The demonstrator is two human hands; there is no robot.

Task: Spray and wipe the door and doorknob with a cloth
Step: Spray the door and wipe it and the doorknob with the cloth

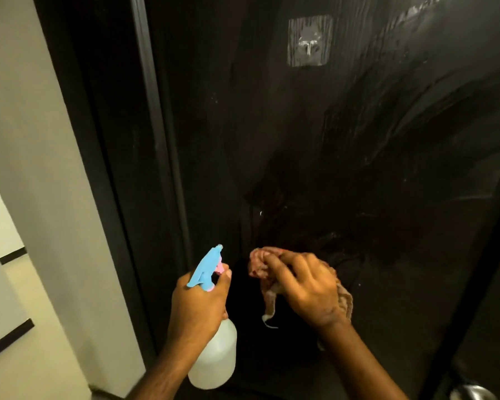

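Both hands raised, left hand and right hand curled.

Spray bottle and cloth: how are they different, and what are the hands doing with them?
The spray bottle is smooth, with a whitish body and a blue top; the cloth is soft, crumpled and pinkish.
The left hand holds the spray bottle upright, off the black door; the right hand presses the cloth against the door.
Both are gripped in one hand each.

A black door with wet, streaky smears across its surface. A crumpled pinkish cloth is pressed against its lower part. Beside the cloth, a translucent spray bottle with a blue nozzle stands upright. A silver doorknob shows at bottom right.
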